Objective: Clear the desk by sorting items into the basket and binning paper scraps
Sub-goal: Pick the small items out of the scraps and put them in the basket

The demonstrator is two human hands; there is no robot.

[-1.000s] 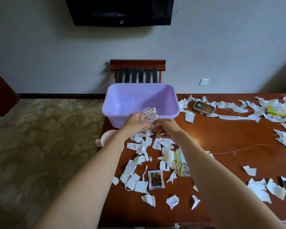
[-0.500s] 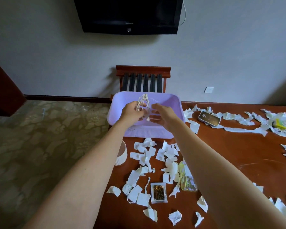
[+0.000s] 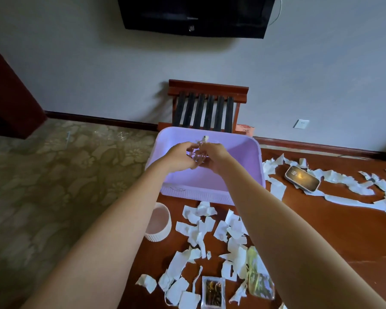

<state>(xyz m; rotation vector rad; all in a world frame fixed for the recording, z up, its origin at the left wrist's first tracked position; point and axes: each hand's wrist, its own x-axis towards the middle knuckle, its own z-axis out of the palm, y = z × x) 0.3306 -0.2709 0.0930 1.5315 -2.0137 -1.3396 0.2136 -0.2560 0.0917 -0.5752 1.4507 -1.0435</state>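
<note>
Your left hand (image 3: pixel 180 155) and right hand (image 3: pixel 217 157) meet over the middle of the purple basket (image 3: pixel 198 192), which sits at the far left corner of the desk (image 3: pixel 321 233) with its long side running left to right. Between them is the coiled white cable (image 3: pixel 198 155). Its long axis runs near to far, and the white plug end points away from you toward the far rim. Your left fingers are curled round the bundle. Your right fingertips meet it from the right, but blur hides whether they grasp it. The coil's loops are smeared and hard to count. Torn paper scraps (image 3: pixel 201 226) litter the near desk, partly hidden by your forearms. A phone (image 3: pixel 302 178) lies right of the basket.
</note>
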